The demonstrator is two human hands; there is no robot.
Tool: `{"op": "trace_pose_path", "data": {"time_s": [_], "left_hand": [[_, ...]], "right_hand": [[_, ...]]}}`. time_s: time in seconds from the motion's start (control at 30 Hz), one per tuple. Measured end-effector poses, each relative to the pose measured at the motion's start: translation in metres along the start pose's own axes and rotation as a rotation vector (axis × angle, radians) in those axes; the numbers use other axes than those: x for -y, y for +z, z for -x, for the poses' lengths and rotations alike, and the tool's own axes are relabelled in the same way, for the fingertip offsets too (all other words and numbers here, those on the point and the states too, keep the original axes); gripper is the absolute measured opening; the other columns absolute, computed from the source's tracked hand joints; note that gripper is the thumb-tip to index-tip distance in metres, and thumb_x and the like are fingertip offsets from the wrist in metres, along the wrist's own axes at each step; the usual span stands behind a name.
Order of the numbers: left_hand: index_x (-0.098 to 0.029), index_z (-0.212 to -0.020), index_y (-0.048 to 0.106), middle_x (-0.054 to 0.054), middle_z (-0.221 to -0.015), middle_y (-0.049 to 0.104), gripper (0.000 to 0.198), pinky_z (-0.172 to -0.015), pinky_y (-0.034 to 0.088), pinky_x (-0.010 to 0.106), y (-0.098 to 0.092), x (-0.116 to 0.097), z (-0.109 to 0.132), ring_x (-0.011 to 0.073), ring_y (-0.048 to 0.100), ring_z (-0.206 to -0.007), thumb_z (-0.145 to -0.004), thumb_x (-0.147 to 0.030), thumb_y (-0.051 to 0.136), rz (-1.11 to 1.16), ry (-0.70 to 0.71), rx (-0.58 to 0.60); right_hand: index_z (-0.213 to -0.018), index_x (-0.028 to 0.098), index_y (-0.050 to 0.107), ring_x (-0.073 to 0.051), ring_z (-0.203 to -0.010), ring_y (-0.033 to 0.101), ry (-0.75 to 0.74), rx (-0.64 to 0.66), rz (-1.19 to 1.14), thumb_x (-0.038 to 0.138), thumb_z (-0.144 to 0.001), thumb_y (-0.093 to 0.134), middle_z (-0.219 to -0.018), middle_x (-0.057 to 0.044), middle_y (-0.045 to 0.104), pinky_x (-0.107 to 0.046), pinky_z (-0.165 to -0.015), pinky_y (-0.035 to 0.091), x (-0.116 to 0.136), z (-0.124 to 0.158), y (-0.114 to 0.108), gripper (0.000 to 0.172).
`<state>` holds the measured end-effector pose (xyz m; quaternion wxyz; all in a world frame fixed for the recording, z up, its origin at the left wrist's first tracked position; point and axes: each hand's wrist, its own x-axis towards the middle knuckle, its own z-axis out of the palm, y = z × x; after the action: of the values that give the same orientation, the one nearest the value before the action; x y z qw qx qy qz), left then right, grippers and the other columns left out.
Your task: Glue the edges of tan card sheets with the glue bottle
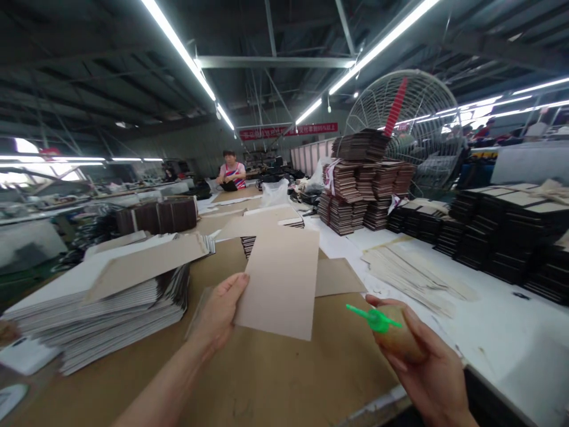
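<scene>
At the centre of the frame, our left hand (224,308) grips a plain beige board (280,284) by its left edge, thumb on top; whether the board's far end rests on anything behind it, we cannot tell. At the lower right, our right hand (427,356) is wrapped around a yellowish bottle (402,344), its green nozzle (377,320) pointing left, apart from the board. We see no mark on the board's upper face, so we judge that this piece is barely begun, with whatever the bottle holds not yet on that side; the underside is hidden. Another flat board (340,277) lies just right of it on the brown work surface (275,385). At the left, a thick stack of pale sheets (120,314) suggests plenty is left, though we cannot tell which of those are finished.
</scene>
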<state>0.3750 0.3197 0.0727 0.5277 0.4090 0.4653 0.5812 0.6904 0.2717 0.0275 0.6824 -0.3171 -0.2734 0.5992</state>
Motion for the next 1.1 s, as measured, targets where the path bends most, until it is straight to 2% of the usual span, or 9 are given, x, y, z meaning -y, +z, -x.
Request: {"op": "trace_pose_path", "data": {"time_s": [0.27,0.43,0.5,0.57,0.63,0.7,0.8,0.97,1.1], "left_hand": [[-0.024,-0.091,0.056,-0.003,-0.087,0.069,0.035,-0.065,0.05,0.022,0.037,0.053,0.009,0.0148,0.066,-0.077,-0.071,-0.042,0.078,0.33,0.104,-0.174],[-0.024,-0.088,0.053,-0.003,-0.086,0.066,0.029,-0.065,0.049,0.018,0.064,0.066,0.019,0.0112,0.065,-0.078,-0.074,-0.034,0.077,0.45,0.069,-0.17],[-0.024,-0.088,0.053,-0.003,-0.086,0.065,0.027,-0.067,0.05,0.02,0.072,0.07,0.027,0.0116,0.065,-0.079,-0.074,-0.03,0.076,0.483,0.037,-0.132],[-0.023,-0.089,0.055,-0.001,-0.09,0.066,0.025,-0.072,0.051,0.024,0.077,0.074,0.037,0.0137,0.065,-0.083,-0.075,-0.027,0.076,0.509,-0.002,-0.082],[-0.022,-0.091,0.059,0.001,-0.097,0.068,0.022,-0.079,0.052,0.028,0.076,0.077,0.046,0.016,0.065,-0.09,-0.076,-0.023,0.074,0.525,-0.064,-0.023],[-0.021,-0.089,0.062,0.001,-0.094,0.069,0.017,-0.081,0.051,0.029,0.071,0.079,0.053,0.016,0.065,-0.088,-0.076,-0.02,0.073,0.519,-0.137,0.018],[-0.019,-0.087,0.065,0.002,-0.086,0.071,0.011,-0.069,0.052,0.027,0.057,0.078,0.056,0.0163,0.066,-0.077,-0.079,-0.023,0.071,0.466,-0.225,0.056],[-0.015,-0.107,0.065,0.011,-0.107,0.07,0.032,-0.051,0.049,0.023,0.039,0.079,0.046,0.0189,0.067,-0.075,-0.08,-0.029,0.074,0.423,-0.257,0.078],[-0.012,-0.111,0.062,0.014,-0.11,0.069,0.028,-0.056,0.057,0.028,0.032,0.087,0.035,0.0208,0.068,-0.08,-0.086,-0.024,0.068,0.518,-0.26,0.009]], "right_hand": [[-0.102,0.021,0.067,-0.009,-0.053,0.048,0.144,0.109,0.034,0.043,-0.075,0.068,-0.139,-0.011,0.049,-0.017,-0.034,0.027,-0.025,0.017,0.021,0.035],[-0.1,0.022,0.066,-0.007,-0.05,0.046,0.175,0.187,0.072,0.045,-0.076,0.068,-0.138,-0.008,0.049,-0.016,-0.034,0.023,-0.038,0.014,0.038,0.034],[-0.102,0.022,0.065,-0.007,-0.05,0.047,0.177,0.193,0.067,0.045,-0.074,0.069,-0.125,-0.008,0.058,-0.015,-0.033,0.024,-0.039,0.009,0.042,0.036],[-0.104,0.021,0.065,-0.009,-0.051,0.048,0.185,0.166,0.065,0.043,-0.074,0.07,-0.097,-0.006,0.064,-0.015,-0.033,0.025,-0.035,0.005,0.044,0.038],[-0.106,0.019,0.065,-0.01,-0.051,0.048,0.192,0.149,0.085,0.042,-0.073,0.071,-0.076,-0.003,0.059,-0.014,-0.033,0.025,-0.03,0.001,0.043,0.041],[-0.106,0.017,0.066,-0.01,-0.05,0.046,0.198,0.151,0.128,0.042,-0.07,0.073,-0.07,-0.002,0.057,-0.013,-0.032,0.023,-0.023,-0.002,0.042,0.044],[-0.103,0.015,0.066,-0.008,-0.045,0.042,0.227,0.158,0.211,0.044,-0.068,0.075,-0.066,-0.001,0.055,-0.013,-0.032,0.02,-0.014,-0.004,0.039,0.046],[-0.104,0.018,0.065,-0.008,-0.047,0.044,0.291,0.159,0.324,0.045,-0.068,0.076,-0.066,0.002,0.055,-0.014,-0.034,0.024,-0.005,-0.005,0.034,0.046],[-0.107,0.017,0.065,-0.009,-0.053,0.047,0.173,0.061,0.342,0.047,-0.072,0.072,-0.08,-0.003,0.062,-0.015,-0.034,0.024,0.0,-0.013,0.024,0.047]]}}
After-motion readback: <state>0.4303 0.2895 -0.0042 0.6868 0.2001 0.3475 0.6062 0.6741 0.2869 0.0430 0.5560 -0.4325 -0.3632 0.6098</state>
